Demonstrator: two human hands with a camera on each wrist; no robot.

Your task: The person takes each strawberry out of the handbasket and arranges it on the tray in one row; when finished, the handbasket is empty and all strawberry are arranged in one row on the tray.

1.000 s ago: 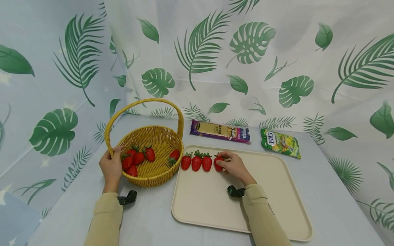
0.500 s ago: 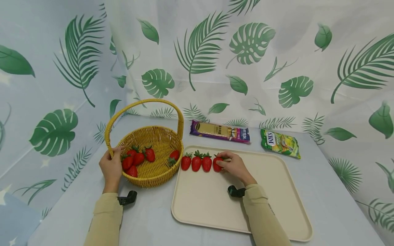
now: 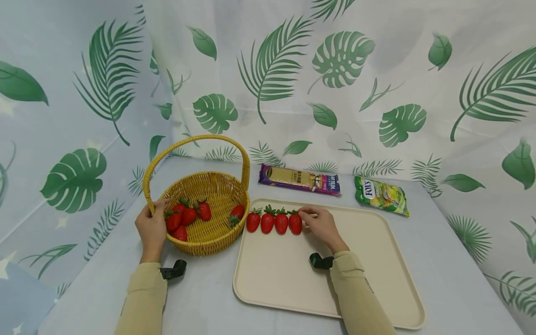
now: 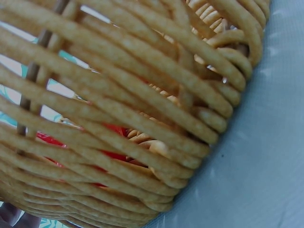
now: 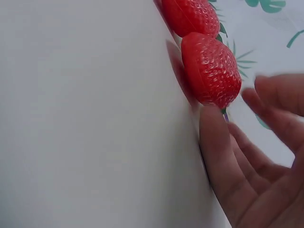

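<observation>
My left hand (image 3: 152, 228) grips the left rim of a yellow wicker basket (image 3: 209, 245) by the foot of its tall handle. Several red strawberries (image 3: 188, 215) lie inside, most on the left, one at the right wall. The basket's weave (image 4: 123, 99) fills the left wrist view and hides most of that hand. On the beige tray (image 3: 284, 274), several strawberries stand in a row along the far left edge, leaves away from me. Beside the rightmost strawberry (image 5: 211, 71) is my right hand (image 3: 323, 226), its fingers spread and the thumb tip at or just touching the berry.
Behind the tray lies a long purple and gold packet (image 3: 299, 179). Right of it is a green candy bag (image 3: 382, 194) marked FOX'S. Leaf-patterned cloth (image 3: 276, 102) hangs around the back and sides of the table.
The rightmost strawberry has shifted slightly left, close to its neighbour. My right fingers have come off it and drawn a little to the right. The left hand and basket stay put.
</observation>
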